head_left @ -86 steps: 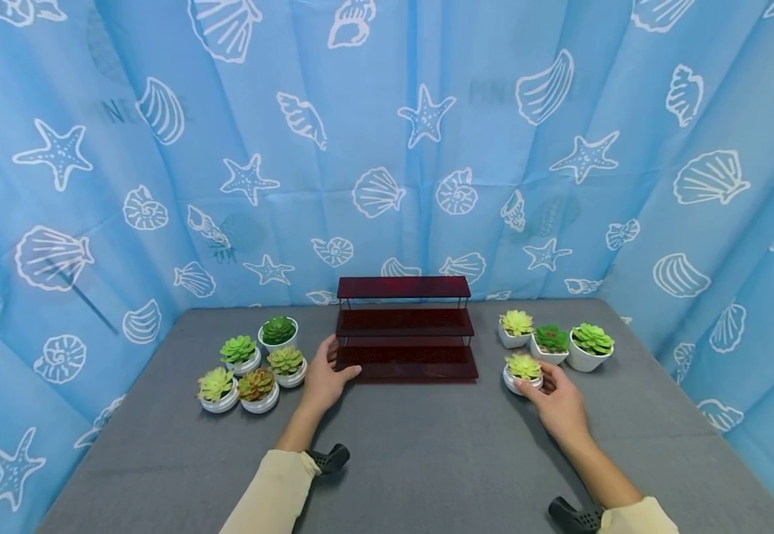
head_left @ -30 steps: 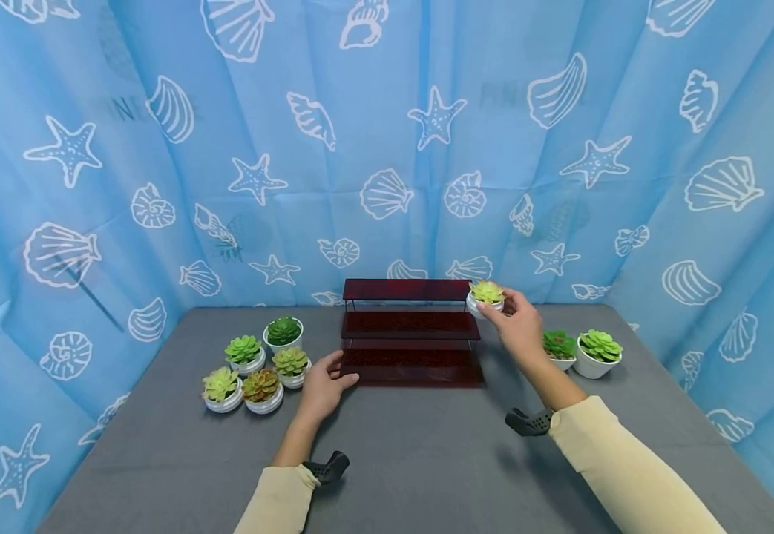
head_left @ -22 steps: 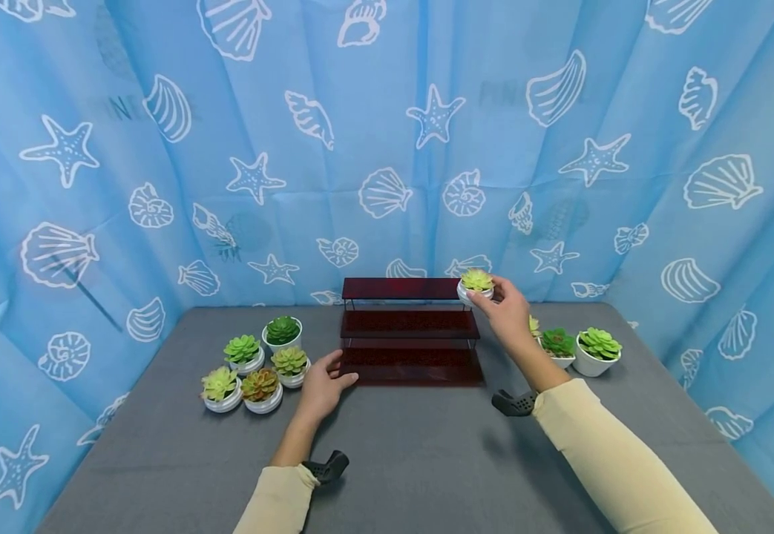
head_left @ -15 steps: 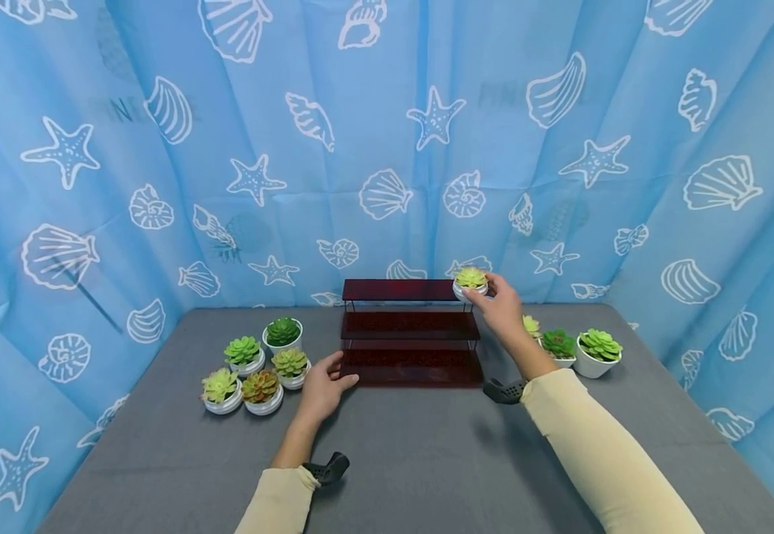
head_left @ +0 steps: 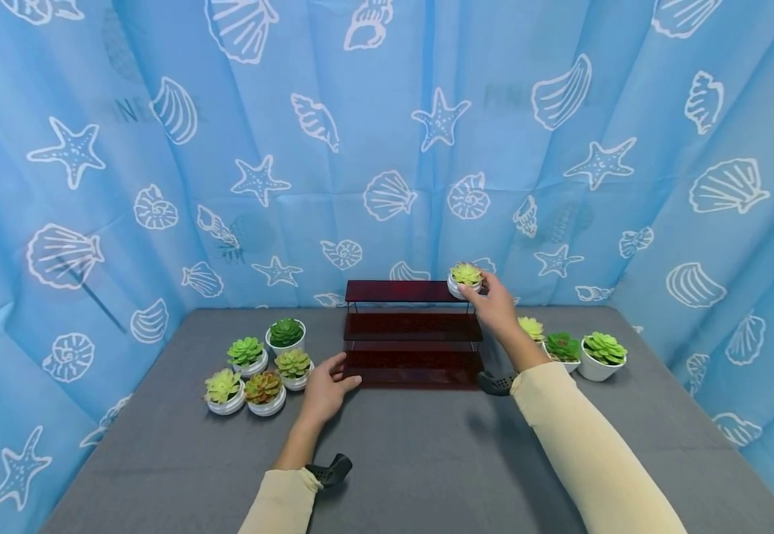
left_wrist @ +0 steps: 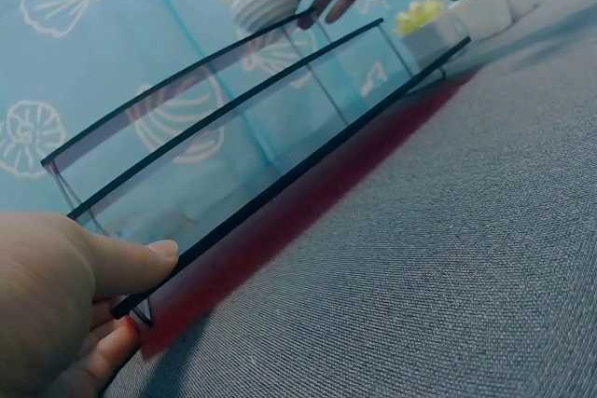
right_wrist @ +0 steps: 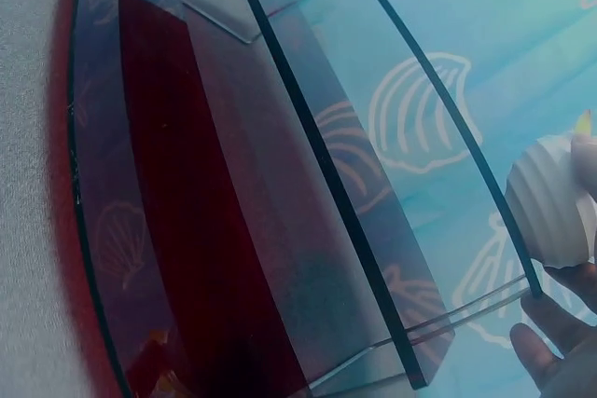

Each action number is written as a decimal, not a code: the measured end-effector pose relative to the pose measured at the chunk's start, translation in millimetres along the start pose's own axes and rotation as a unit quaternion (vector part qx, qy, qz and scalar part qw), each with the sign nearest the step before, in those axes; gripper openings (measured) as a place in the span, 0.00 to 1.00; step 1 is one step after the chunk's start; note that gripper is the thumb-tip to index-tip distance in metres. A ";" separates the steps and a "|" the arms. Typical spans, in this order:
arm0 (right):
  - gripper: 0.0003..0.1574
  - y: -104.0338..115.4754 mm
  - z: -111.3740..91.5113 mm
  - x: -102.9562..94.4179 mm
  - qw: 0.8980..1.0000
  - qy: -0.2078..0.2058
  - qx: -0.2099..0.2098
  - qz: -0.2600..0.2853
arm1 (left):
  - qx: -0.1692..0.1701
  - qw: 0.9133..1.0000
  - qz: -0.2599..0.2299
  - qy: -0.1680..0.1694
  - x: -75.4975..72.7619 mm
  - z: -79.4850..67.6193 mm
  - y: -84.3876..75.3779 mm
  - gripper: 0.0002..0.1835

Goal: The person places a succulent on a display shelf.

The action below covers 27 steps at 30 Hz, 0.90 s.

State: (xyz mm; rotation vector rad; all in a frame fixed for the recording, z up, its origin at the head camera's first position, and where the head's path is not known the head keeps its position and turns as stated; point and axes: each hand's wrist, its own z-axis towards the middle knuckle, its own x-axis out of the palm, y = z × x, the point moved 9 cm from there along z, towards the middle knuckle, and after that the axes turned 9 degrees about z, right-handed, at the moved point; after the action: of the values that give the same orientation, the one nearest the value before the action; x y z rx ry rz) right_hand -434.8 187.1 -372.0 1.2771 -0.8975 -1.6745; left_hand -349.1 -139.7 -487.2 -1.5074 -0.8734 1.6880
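Note:
A dark red, see-through three-tier display riser point(head_left: 413, 326) stands at the back middle. My left hand point(head_left: 323, 389) grips the left end of its lowest tier; in the left wrist view the thumb point(left_wrist: 140, 266) lies over the edge, with fingers below. My right hand point(head_left: 496, 305) holds a potted succulent point(head_left: 465, 276), yellow-green in a ribbed white pot, at the right end of the top tier. In the right wrist view the white pot point(right_wrist: 550, 202) overlaps the tier's end, fingertips close by the corner.
Several potted succulents, among them a reddish one point(head_left: 263, 388) and a dark green one point(head_left: 286, 334), are grouped left of the riser. On the right stand a yellow-green one point(head_left: 530, 327), partly behind my arm, and two green ones point(head_left: 604, 348). A blue shell-print curtain point(head_left: 387, 148) hangs behind the grey table point(head_left: 400, 460).
My right hand took the succulent from the table on the right, raised it and carried it left to the top tier's right end. My left hand stays at the riser's left end.

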 end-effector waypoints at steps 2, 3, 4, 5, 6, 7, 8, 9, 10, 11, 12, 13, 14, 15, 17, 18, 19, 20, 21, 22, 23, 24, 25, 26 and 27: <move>0.40 -2.0 1.1 1.4 1.000 0.000 0.005 0.003 | 0.000 1.000 0.000 0.001 0.9 0.0 0.0 0.30; 0.40 -3.2 1.7 2.1 1.000 0.000 0.008 0.005 | 0.003 1.000 0.001 0.001 1.4 -0.1 -0.5 0.30; 0.40 -4.4 2.4 2.8 1.000 0.000 0.010 0.007 | 0.001 1.000 0.000 0.001 1.6 -0.2 -0.3 0.30; 0.40 -5.3 3.0 3.8 1.000 0.001 0.010 0.008 | 0.001 1.000 0.000 0.001 1.8 -0.2 -0.2 0.30; 0.40 -6.1 3.5 4.6 1.000 0.001 0.011 0.012 | 0.000 1.000 0.000 0.000 1.9 -0.2 -0.2 0.30; 0.40 -6.6 4.0 5.6 1.000 0.003 0.011 0.015 | 0.001 1.000 0.000 0.000 1.9 -0.2 -0.3 0.30; 0.40 -7.0 4.4 6.5 1.000 0.004 0.010 0.018 | 0.000 1.000 0.000 0.000 1.9 -0.1 0.0 0.30; 0.40 -7.3 4.7 7.5 1.000 0.006 0.008 0.022 | 0.000 1.000 0.001 0.000 1.8 -0.1 0.0 0.30; 0.40 -7.5 4.9 8.2 1.000 0.007 0.008 0.024 | -0.003 1.000 -0.001 0.000 1.6 0.1 0.4 0.30; 0.41 -7.8 4.9 9.0 1.000 0.009 0.008 0.026 | -0.001 1.000 0.000 0.000 1.3 0.1 0.2 0.30; 0.41 -8.1 4.8 9.5 1.000 0.009 0.008 0.026 | 0.000 1.000 0.000 0.000 1.1 0.1 0.2 0.30; 0.41 -8.1 4.5 9.9 1.000 0.010 0.009 0.026 | 0.002 1.000 0.000 0.000 0.8 0.3 -0.2 0.30; 0.42 -8.3 4.2 10.0 1.000 0.010 0.010 0.025 | 0.003 1.000 0.000 -0.001 0.6 0.4 -0.4 0.30; 0.42 -8.7 3.8 10.1 1.000 0.011 0.012 0.023 | 0.004 1.000 0.001 -0.001 0.5 0.6 -0.5 0.30; 0.43 -8.8 2.9 10.2 1.000 0.013 0.012 0.020 | 0.006 1.000 0.003 -0.002 0.3 0.6 -0.9 0.30; 0.44 -9.0 2.4 10.1 1.000 0.013 0.012 0.019 | 0.005 1.000 0.004 -0.003 0.4 0.5 -1.0 0.30; 0.44 -9.4 2.1 10.3 1.000 0.015 0.011 0.016 | 0.007 1.000 0.006 -0.003 0.4 0.5 -1.2 0.30; 0.44 -9.9 1.8 10.4 1.000 0.017 0.008 0.013 | 0.009 1.000 0.008 -0.003 0.3 0.4 -1.5 0.30; 0.44 -10.2 1.4 10.7 1.000 0.019 0.006 0.013 | 0.007 1.000 0.008 -0.003 0.4 0.2 -1.2 0.30; 0.44 -10.5 1.1 10.8 1.000 0.019 0.003 0.012 | 0.006 1.000 0.008 -0.004 0.5 0.0 -1.1 0.30; 0.44 -11.3 0.8 10.9 1.000 0.020 0.003 0.012 | 0.005 1.000 0.008 -0.004 0.6 -0.1 -0.9 0.30; 0.44 -12.3 0.4 11.1 1.000 0.020 0.003 0.013 | 0.004 1.000 0.008 -0.005 0.7 -0.1 -0.7 0.30; 0.45 -13.1 -0.1 11.3 1.000 0.020 0.003 0.013 | 0.004 1.000 0.008 -0.006 0.7 0.0 -0.6 0.30; 0.45 -13.5 -0.6 10.9 1.000 0.018 0.003 0.013 | 0.005 1.000 0.010 -0.006 0.9 0.0 -1.0 0.30; 0.45 -13.9 -1.4 10.3 1.000 0.015 0.003 0.013 | 0.005 1.000 0.010 -0.007 1.1 0.0 -1.0 0.30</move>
State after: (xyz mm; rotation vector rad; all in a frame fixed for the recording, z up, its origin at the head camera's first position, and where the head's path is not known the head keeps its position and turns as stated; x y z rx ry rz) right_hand -437.6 183.2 -388.7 1.2852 -0.8981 -1.6299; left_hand -349.2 -138.3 -486.9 -1.5042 -0.8586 1.7154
